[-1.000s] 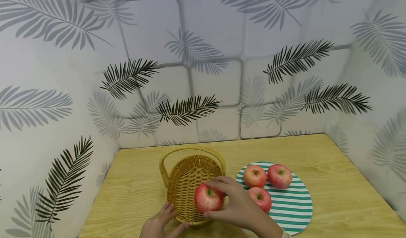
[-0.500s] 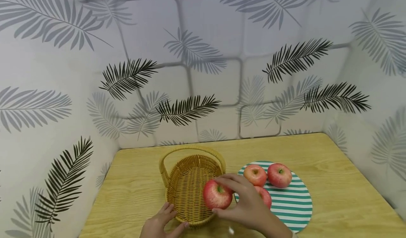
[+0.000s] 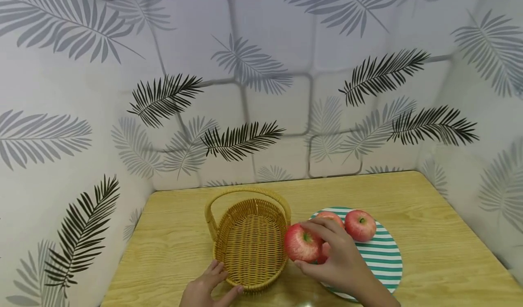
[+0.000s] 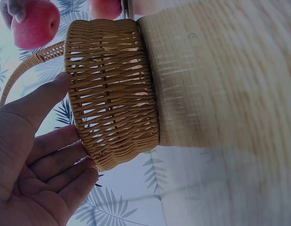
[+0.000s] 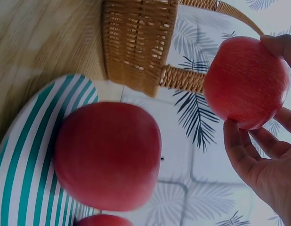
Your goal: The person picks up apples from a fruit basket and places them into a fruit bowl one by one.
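Observation:
In the head view my right hand [image 3: 343,261] holds a red apple [image 3: 301,244] between thumb and fingertips, raised between the wicker basket [image 3: 250,252] and the striped mat [image 3: 382,264]. The right wrist view shows this held apple [image 5: 246,82] apart from the basket. Nothing lies inside the basket, and its handle stands up. My left hand [image 3: 206,286] rests its fingertips and thumb against the basket's near-left rim; in the left wrist view the fingers [image 4: 58,165] are nearly straight. On the mat lie a red apple [image 3: 360,225] and two partly hidden apples.
A wood-grain table [image 3: 175,225] carries the basket and the round green-and-white mat. Behind it and at both sides stand walls [image 3: 278,157] with a leaf pattern. One apple [image 5: 108,155] on the mat sits close beneath the right hand.
My right hand has carried the apple from over the basket to the right, past its rim, towards the mat. The left hand and the basket have stayed in place.

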A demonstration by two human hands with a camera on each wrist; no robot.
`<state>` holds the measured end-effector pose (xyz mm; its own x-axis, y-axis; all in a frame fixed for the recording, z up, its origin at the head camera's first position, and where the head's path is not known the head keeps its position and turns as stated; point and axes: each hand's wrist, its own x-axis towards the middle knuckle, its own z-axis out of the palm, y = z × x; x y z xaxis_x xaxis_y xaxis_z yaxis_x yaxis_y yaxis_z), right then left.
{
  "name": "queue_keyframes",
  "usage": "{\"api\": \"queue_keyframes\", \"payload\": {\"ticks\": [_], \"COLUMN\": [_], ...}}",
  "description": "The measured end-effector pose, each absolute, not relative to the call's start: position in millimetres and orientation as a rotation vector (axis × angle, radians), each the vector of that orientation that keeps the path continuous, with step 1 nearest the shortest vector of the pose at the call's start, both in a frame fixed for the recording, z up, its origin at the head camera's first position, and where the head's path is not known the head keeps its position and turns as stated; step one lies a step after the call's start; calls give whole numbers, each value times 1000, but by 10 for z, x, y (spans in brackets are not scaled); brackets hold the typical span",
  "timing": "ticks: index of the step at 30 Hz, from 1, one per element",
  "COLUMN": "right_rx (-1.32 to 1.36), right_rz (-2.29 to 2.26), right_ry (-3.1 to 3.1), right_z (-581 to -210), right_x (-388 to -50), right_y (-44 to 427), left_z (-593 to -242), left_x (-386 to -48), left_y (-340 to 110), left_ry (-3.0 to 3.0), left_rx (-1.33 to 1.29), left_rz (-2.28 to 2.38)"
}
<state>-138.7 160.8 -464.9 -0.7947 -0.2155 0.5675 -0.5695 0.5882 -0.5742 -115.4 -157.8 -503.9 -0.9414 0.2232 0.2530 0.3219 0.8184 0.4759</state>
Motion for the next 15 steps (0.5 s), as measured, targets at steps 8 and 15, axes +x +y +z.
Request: {"api": "queue_keyframes", "payload": {"ticks": [8, 15], "right_rx": [551, 417], "right_rz": [1094, 1082], "right_ry": [-2334, -2401], "right_z": [-4632, -4634], "right_x": [-1366, -1328], "right_y": [1913, 2148], "left_z": [-5010, -5031], "left_x": [-1148, -1150], "left_y": [-1572, -1574], "left_ry": [-2808, -2789], "left_rx": [-449, -447], "left_rz": [-794, -764]}}
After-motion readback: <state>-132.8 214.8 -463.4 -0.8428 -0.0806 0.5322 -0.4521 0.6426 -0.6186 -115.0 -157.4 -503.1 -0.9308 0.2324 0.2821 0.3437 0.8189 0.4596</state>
